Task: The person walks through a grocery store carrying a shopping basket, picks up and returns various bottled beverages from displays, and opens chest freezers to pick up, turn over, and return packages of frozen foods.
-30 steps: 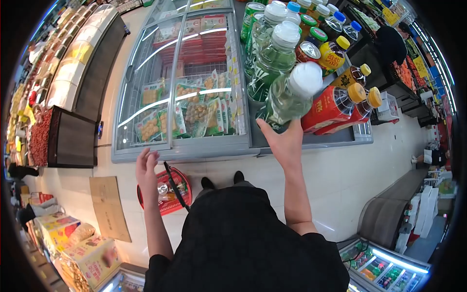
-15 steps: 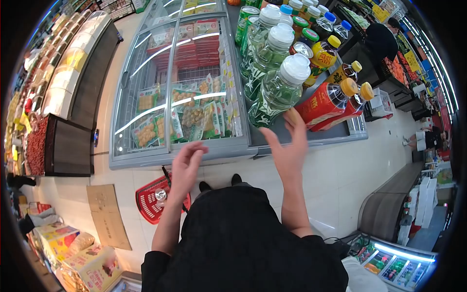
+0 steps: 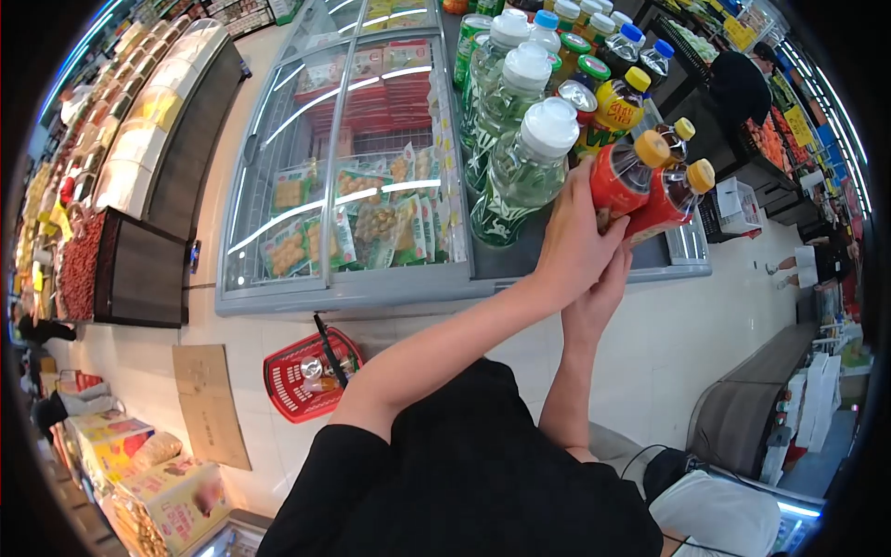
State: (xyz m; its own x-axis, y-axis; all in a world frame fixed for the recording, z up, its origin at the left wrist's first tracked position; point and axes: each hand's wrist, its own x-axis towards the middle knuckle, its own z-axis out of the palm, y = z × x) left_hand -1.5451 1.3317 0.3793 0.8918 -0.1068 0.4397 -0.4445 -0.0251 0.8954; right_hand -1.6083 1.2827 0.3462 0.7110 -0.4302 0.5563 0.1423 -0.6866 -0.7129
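At the freezer, two hands, two red bottles

The dark surface beside the freezer's glass lid carries upright drinks: three large white-capped bottles in a row, green cans, a ring-pull can, a yellow-labelled bottle and blue-capped bottles. The red-labelled bottles' bases are hidden.
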